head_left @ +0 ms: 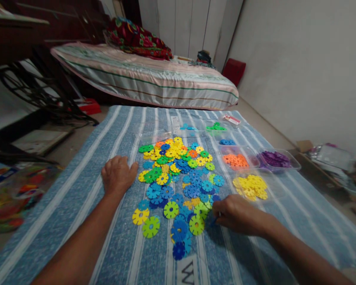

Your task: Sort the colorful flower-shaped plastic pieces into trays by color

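My left hand [118,174] lies on the striped cloth left of the pile, thumb held apart from the fingers, with nothing in it. At the pile's right edge, my right hand [235,213] has its fingers closed; a bit of a blue notched disc [217,220] shows at the fingertips, mostly hidden. Between both hands spreads a loose pile of plastic notched discs [195,178] in yellow, blue, green and orange. Sorted discs sit in clear trays to the right: yellow discs [250,186], orange discs [235,160], purple discs [275,159], blue discs [227,141] and green discs [216,126].
A blue striped cloth [86,174] covers the table. Behind it stands a bed [154,79]. A white card with a letter [187,271] lies at the near edge, and a small red-and-white packet [231,119] at the back. On the left is a bag of colourful pieces [20,194].
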Demonstrator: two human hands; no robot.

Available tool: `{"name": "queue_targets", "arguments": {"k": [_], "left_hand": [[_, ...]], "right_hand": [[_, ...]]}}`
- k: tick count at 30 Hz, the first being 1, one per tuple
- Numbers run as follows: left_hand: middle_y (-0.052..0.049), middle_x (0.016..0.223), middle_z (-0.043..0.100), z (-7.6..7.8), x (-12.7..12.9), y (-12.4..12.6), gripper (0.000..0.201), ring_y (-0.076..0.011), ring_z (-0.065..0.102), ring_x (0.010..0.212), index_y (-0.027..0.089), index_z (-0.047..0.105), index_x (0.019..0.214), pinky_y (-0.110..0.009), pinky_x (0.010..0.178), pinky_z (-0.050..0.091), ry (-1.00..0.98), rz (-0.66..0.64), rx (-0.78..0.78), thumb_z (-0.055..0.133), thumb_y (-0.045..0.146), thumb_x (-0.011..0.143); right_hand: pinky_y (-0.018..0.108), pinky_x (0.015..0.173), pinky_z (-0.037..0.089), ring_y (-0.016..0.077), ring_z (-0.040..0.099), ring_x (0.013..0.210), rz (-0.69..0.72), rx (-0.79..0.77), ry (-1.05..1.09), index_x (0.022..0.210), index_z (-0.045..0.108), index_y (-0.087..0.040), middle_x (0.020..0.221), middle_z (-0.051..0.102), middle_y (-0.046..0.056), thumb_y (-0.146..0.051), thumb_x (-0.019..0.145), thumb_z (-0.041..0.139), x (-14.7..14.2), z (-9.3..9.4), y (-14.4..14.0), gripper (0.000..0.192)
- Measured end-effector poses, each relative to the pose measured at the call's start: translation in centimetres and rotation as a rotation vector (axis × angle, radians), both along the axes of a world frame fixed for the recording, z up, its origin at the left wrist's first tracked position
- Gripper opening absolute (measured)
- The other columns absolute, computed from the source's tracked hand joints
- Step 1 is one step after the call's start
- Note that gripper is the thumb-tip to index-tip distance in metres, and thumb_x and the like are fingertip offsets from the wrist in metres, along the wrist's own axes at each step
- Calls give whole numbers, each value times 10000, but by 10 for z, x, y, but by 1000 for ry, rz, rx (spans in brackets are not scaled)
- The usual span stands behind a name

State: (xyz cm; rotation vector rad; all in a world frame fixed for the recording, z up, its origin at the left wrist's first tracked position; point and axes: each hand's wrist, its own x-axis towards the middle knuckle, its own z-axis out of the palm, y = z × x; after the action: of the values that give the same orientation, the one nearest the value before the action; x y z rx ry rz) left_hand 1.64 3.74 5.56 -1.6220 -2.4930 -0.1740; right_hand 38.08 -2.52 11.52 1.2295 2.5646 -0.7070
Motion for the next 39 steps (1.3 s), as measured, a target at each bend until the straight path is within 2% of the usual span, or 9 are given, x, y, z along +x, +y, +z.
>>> {"name": "queue_targets", "arguments": {"k": [3, 5, 8, 10, 12, 17, 21, 31, 39], "left_hand": [[-183, 1298, 611, -1, -1, 0, 459, -348, 518, 1247, 118, 620, 1209, -473, 1021, 431, 4, -11, 9, 412, 426, 939], [-187, 1319, 601, -2, -2, 0, 472, -352, 513, 1254, 106, 619, 1221, -477, 1025, 430, -2, -12, 12, 412, 423, 939], [-192, 1330, 593, -2, -3, 0, 490, -358, 501, 1275, 88, 613, 1246, -483, 1043, 421, -18, -6, 6, 418, 417, 939], [-193, 1330, 593, -1, -3, 0, 493, -359, 496, 1284, 87, 608, 1255, -483, 1048, 418, -23, -3, -1, 416, 414, 941], [-191, 1325, 594, 0, -2, 0, 492, -357, 497, 1283, 90, 608, 1253, -480, 1048, 419, -18, -3, -4, 411, 419, 944], [-180, 1310, 598, 2, 0, -1, 477, -357, 502, 1274, 100, 613, 1227, -485, 1038, 426, -15, -4, -15, 400, 424, 947], [-186, 1314, 598, 3, 1, -1, 479, -360, 506, 1266, 97, 615, 1223, -486, 1031, 431, -15, -3, -18, 407, 425, 942], [-199, 1325, 595, 5, 3, -1, 495, -363, 502, 1270, 84, 613, 1235, -489, 1049, 416, -26, -3, -18, 393, 417, 942], [-203, 1325, 590, 5, 3, -2, 493, -358, 497, 1271, 88, 608, 1232, -484, 1050, 411, -40, -2, -3, 397, 420, 934]], "right_hand": [[223, 558, 255, 120, 582, 618, -34, 128, 64, 850, 717, -210, 691, 682, -9, -192, 842, 681, 8, 7, 25, 41], [228, 567, 277, 136, 604, 620, -161, 360, 96, 844, 707, -205, 697, 692, 7, -217, 880, 642, 17, 14, 49, 75], [248, 575, 300, 190, 657, 680, -486, 834, 122, 963, 709, -199, 785, 735, 62, -294, 933, 582, 30, 21, 81, 162], [255, 582, 321, 216, 683, 719, -588, 993, 149, 1040, 706, -196, 835, 754, 86, -339, 948, 557, 35, 20, 90, 226], [254, 594, 346, 211, 693, 726, -536, 945, 165, 1032, 710, -196, 849, 764, 87, -333, 954, 539, 33, 15, 86, 233], [239, 623, 355, 181, 706, 765, -278, 519, 43, 943, 709, -216, 853, 771, 57, -257, 949, 531, 17, -6, 48, 183], [252, 611, 310, 184, 712, 782, -211, 304, -129, 924, 700, -212, 865, 772, 61, -235, 960, 526, 8, -14, 25, 179], [262, 643, 368, 212, 738, 879, -211, 225, -230, 1079, 682, -208, 951, 782, 87, -262, 998, 485, -3, -15, 3, 219], [269, 636, 432, 242, 750, 874, -275, 291, -311, 1199, 656, -232, 936, 784, 101, -164, 978, 439, -10, -21, 15, 317]]}}
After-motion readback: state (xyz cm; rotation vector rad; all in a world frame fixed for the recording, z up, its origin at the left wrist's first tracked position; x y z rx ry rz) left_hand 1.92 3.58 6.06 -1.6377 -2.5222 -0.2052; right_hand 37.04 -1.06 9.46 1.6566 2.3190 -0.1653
